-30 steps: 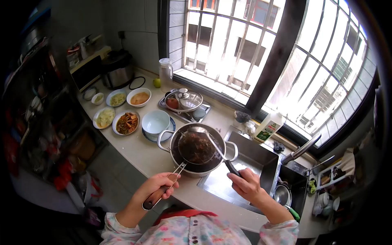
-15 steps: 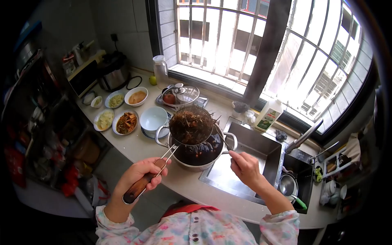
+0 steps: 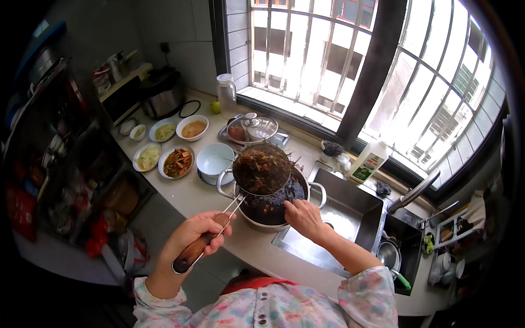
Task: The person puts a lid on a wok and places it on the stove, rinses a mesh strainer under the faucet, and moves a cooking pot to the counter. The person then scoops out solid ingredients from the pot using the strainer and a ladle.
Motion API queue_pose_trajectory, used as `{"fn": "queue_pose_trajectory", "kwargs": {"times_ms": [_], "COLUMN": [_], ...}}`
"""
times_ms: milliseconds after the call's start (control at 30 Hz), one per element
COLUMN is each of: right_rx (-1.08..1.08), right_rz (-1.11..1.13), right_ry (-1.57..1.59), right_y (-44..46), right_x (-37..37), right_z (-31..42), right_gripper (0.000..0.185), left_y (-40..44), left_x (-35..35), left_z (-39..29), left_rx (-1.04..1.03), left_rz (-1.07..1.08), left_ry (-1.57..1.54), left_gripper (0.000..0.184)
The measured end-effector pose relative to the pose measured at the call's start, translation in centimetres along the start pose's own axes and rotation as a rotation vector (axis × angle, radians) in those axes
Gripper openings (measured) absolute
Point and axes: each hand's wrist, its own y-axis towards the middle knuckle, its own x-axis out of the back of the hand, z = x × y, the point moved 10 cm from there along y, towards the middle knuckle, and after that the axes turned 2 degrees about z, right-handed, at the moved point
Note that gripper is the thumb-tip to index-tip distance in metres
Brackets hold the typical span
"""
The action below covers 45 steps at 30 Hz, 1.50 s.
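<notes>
My left hand (image 3: 199,238) is closed around the wooden handle of a mesh strainer (image 3: 240,198). Its basket is heaped with wet, brown, twig-like herbs (image 3: 262,168) and is held over a two-handled pot (image 3: 223,183). Dark liquid (image 3: 262,210) with a few small reddish bits fills the pot. My right hand (image 3: 304,220) reaches over the pot's right side, fingers pinched near the strainer's lower right edge. It grips a thin metal utensil, which is now almost fully hidden by the hand and strainer.
Left of the pot stand a pale bowl (image 3: 214,156), a plate of reddish-brown food (image 3: 177,163) and several other dishes. Behind is a glass lid (image 3: 257,130). A steel sink (image 3: 350,210) with a tap (image 3: 418,188) and a white bottle (image 3: 369,161) lie to the right.
My right hand has moved left, from the pot's right handle to over the liquid beside the strainer. The strainer stays above the pot. The whole view has shifted slightly.
</notes>
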Motion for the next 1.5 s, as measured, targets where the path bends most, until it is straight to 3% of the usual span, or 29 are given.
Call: {"fn": "queue_pose_trajectory", "kwargs": {"times_ms": [200,500,733,1500], "right_rx": [0.051,-0.138,-0.675,-0.84], "right_rz": [0.092,0.106,0.123,0.014], "right_ry": [0.18,0.636,1.151,1.329], "right_y": [1.3,1.0,-1.7,-5.8], "right_x": [-0.1,-0.1,-1.6,-0.6], "right_z": [1.0,0.3,-4.4,-8.0], "right_gripper": [0.012,0.019,0.022,0.019], "left_y": [0.3,1.1,1.2,2.7], "left_x": [0.6,1.0,1.7,1.7], "left_z": [0.4,0.9,0.9,1.1], "left_rx": [-0.003,0.0,-0.001,0.029], "left_rz": [0.007,0.006,-0.025,-0.023], "left_ry": [-0.03,-0.052,-0.1,-0.092], "left_gripper": [0.04,0.039,0.039,0.04]}}
